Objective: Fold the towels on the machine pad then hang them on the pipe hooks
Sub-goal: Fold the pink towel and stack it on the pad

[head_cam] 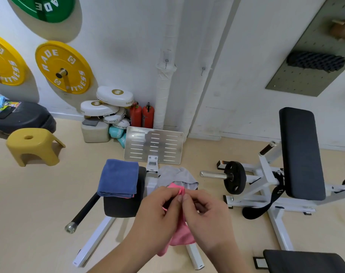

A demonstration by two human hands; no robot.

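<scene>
White wall [118,36], beige floor [29,194], yellow stool [32,144].

Yellow weight plate [63,67] on the wall, white letters: "RADE" along the top, "FITNESS" along the bottom. A second yellow plate [4,60], cut off at the left edge, shows "FITNESS". A green plate [45,6], cut off at the top, shows "ADE". Among the stacked white punch pads on the floor, one pad's rim [113,119] reads "STARLIGHT" and another pad's rim [122,124] reads "AGAINST THE W", with the rest hidden. The top pad [115,95] has lettering too small to read.

pink towel [180,236], blue towel [119,177], grey towel [175,176], yellow stool [32,143]
</scene>
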